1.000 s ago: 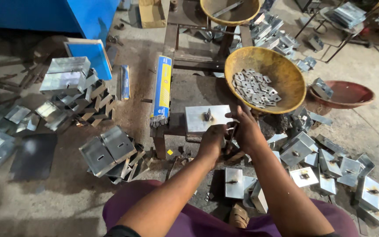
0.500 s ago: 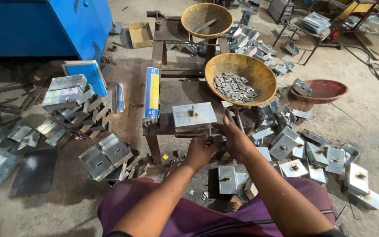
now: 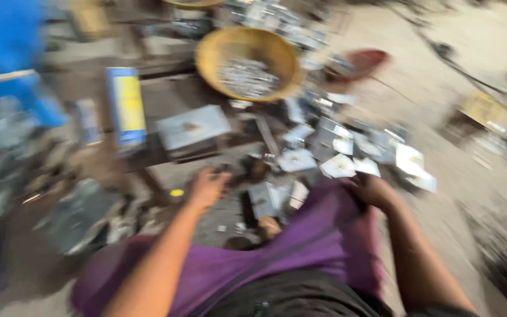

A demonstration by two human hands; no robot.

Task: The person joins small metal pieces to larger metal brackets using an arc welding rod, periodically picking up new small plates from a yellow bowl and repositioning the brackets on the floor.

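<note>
Many flat metal plates (image 3: 347, 149) lie scattered over the concrete floor (image 3: 470, 170), all smeared by heavy motion blur. A blue machine body (image 3: 1, 53) fills the upper left, cut off by the frame edge. The low, dark desk (image 3: 165, 97) carries a yellow bowl (image 3: 247, 58) of small grey metal pieces, a square grey plate (image 3: 193, 126) with a stud at its centre, and a blue-and-yellow box (image 3: 125, 105). A red dish (image 3: 368, 58) sits just beyond the bowl. Purple cloth (image 3: 300, 252) over the knees hides the floor below. The left hand (image 3: 206, 186) hovers near the desk's front edge, fingers curled; whether its grip holds anything cannot be told. The right hand (image 3: 374, 191) rests at the cloth's edge beside the scattered plates, grip likewise unreadable.
</note>
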